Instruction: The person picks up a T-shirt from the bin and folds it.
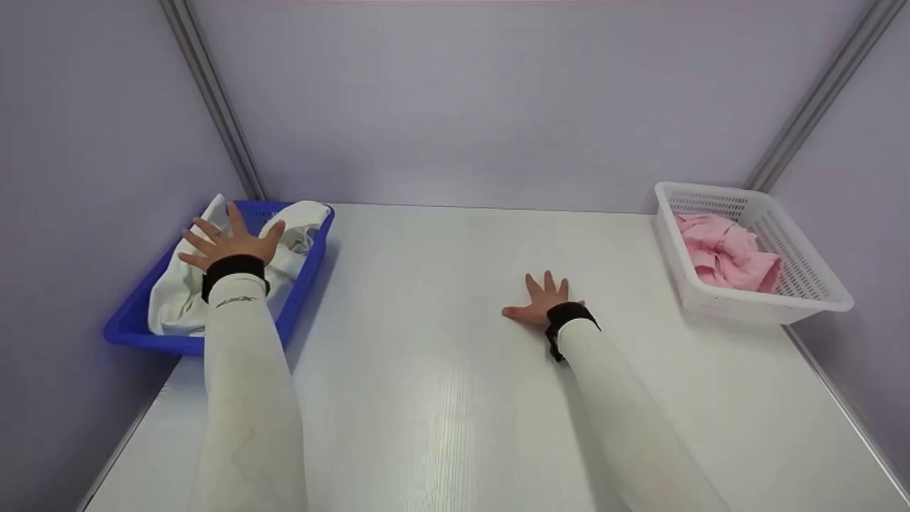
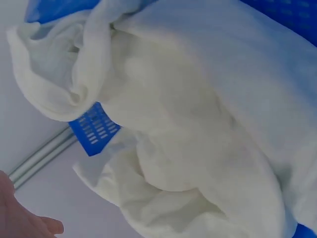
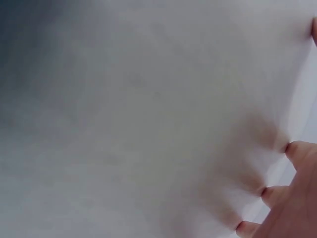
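My left hand (image 1: 233, 244), fingers spread wide, is over a blue basket (image 1: 310, 284) at the left. White cloth (image 1: 178, 295) fills that basket in loose folds and drapes near its rim. In the left wrist view the white cloth (image 2: 173, 114) lies below the hand, with a gap between them and nothing held. The right hand (image 1: 544, 302) has its fingers spread on the white table (image 1: 426, 341), right of the middle. In the right wrist view its fingertips (image 3: 294, 148) touch the tabletop, and it holds nothing.
A white perforated basket (image 1: 775, 306) stands at the right with crumpled pink cloth (image 1: 732, 252) inside. Pale partition walls (image 1: 469, 107) close off the back and both sides, with metal posts (image 1: 220, 107) at the corners. Black straps circle both wrists.
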`<state>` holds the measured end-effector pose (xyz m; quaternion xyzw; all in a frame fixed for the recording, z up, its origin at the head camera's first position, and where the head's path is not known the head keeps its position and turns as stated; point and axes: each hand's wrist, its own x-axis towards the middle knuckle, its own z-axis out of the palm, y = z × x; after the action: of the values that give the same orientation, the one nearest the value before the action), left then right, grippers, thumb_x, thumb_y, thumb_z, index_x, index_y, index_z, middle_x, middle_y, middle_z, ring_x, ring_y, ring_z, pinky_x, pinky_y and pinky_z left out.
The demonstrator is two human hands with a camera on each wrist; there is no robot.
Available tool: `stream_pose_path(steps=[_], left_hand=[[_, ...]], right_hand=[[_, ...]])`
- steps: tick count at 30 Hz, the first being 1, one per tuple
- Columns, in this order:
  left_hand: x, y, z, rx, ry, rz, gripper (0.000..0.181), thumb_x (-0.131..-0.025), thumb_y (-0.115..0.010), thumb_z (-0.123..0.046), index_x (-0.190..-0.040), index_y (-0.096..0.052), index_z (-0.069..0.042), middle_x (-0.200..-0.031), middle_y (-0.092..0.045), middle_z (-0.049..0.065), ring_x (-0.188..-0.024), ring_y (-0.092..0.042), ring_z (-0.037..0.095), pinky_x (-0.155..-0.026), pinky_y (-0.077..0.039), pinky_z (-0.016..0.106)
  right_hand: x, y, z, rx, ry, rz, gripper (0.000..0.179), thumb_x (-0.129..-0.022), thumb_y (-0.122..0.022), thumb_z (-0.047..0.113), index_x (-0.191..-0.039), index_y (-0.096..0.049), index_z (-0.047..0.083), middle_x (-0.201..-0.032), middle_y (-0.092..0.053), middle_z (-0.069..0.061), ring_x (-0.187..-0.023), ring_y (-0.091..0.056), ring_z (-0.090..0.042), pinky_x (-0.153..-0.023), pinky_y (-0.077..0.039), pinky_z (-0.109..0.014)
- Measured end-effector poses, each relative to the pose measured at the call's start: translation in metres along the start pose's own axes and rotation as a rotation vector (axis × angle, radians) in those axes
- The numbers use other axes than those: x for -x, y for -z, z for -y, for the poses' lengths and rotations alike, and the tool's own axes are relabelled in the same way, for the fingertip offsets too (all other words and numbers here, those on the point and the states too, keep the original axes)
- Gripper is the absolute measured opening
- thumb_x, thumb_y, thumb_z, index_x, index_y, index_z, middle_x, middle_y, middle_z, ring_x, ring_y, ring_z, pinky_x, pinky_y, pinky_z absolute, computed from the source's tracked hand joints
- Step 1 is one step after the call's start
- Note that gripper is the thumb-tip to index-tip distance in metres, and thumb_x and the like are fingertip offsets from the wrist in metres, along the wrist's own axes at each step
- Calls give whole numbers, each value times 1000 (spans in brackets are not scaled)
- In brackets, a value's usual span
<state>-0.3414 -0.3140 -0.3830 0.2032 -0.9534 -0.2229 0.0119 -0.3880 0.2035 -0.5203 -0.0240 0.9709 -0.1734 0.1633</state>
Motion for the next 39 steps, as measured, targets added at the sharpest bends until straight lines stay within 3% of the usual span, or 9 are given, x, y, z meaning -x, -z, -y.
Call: stream_pose_path(steps=[6,12,18,22,26,29,33,35,39], left_hand=[[-15,-16,36,38,87,106,119,-73,-24,-98,-146,38,-28,-144,45,32,-130,39,60,-93,8,88],[-4,-23,42,12,149,169,132,-64,-35,-102,-145,39,-29,-145,45,33,-133,32,63,-92,-8,89],[17,-22,34,-57,75,234,129,-78,-54,-84,-154,26,-17,-145,37,42,-137,15,69,-106,-10,81],[11,-33,40,-32,78,289,122,-85,-62,-68,-155,23,-15,-142,44,39,-139,13,68,-102,-21,82],[1,-44,51,10,126,296,126,-83,-70,-61,-153,28,-23,-141,50,34,-137,6,72,-91,-32,83],[-9,-55,62,-1,159,293,132,-79,-73,-63,-152,30,-25,-150,37,36,-139,1,69,-95,-33,81],[-4,-55,62,-44,178,312,132,-78,-70,-68,-153,29,-23,-158,8,39,-142,-5,65,-105,-27,77],[10,-46,52,-49,183,329,126,-83,-67,-66,-153,29,-23,-159,5,37,-142,-1,64,-108,-20,77],[28,-35,40,-23,173,362,109,-93,-58,-59,-156,23,-20,-158,14,36,-140,7,67,-110,-8,78]], right_hand=[[1,1,2,-7,-11,6,108,-82,-58,77,-162,-8,26,-167,10,-17,-149,14,-50,-100,-3,-86],[-6,-3,-4,-27,0,5,111,-78,-59,81,-162,-9,27,-167,10,-16,-149,15,-50,-100,0,-87],[-11,-6,-8,-24,12,0,113,-75,-59,84,-162,-11,29,-168,9,-15,-149,14,-50,-99,-1,-87],[-12,-7,-8,-10,30,-1,114,-75,-58,83,-162,-12,26,-167,8,-17,-149,13,-51,-97,-3,-88],[-14,-9,-10,14,33,0,115,-75,-55,86,-162,-11,27,-167,8,-16,-149,12,-51,-98,-5,-88],[-15,-10,-12,26,32,-4,116,-73,-54,89,-162,-10,28,-168,8,-15,-150,12,-51,-99,-6,-87],[-14,-8,-14,2,37,-25,115,-73,-57,86,-162,-13,27,-168,6,-16,-149,11,-51,-97,-5,-88],[-14,-7,-14,0,32,-26,114,-74,-57,86,-162,-13,28,-168,6,-16,-150,11,-51,-97,-4,-88],[-12,-5,-12,-1,20,-20,113,-75,-57,85,-162,-12,28,-168,7,-15,-150,12,-50,-99,-4,-87]])
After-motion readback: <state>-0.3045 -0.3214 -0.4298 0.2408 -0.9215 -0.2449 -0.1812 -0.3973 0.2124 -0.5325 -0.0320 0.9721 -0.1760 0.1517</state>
